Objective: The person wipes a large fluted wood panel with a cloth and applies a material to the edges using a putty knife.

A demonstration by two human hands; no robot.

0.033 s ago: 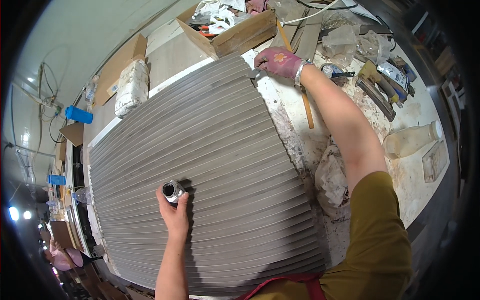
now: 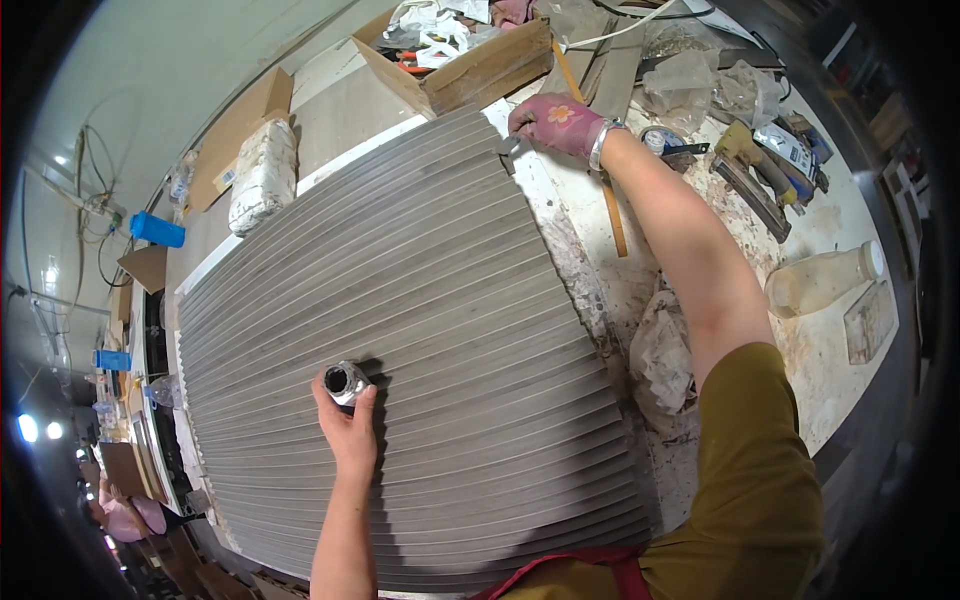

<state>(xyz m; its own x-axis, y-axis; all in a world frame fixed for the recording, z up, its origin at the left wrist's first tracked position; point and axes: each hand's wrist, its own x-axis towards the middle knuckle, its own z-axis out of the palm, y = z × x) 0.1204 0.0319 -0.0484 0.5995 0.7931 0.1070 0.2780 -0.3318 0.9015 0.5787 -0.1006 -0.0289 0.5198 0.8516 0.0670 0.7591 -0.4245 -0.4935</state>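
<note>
Left hand [image 2: 350,425] clamped round small metal cylinder [image 2: 344,382] on ribbed panel [image 2: 420,330]. Right hand [image 2: 555,122], at one o'clock, gripping clamp [image 2: 507,146] at panel's corner. Looks mid-job.

We record a large grey ribbed panel [image 2: 430,330], its surface made of many narrow parallel slats, lying flat across the workbench and running from the near edge to the far side. On it, left of centre, stands a small silver metal cylinder with a dark open mouth [image 2: 345,381], upright, gripped from below by the bare left hand [image 2: 350,430]. At the panel's far right corner, the right hand in a pink glove [image 2: 555,122] presses a small grey metal tool [image 2: 508,148] against the panel's edge.
</note>
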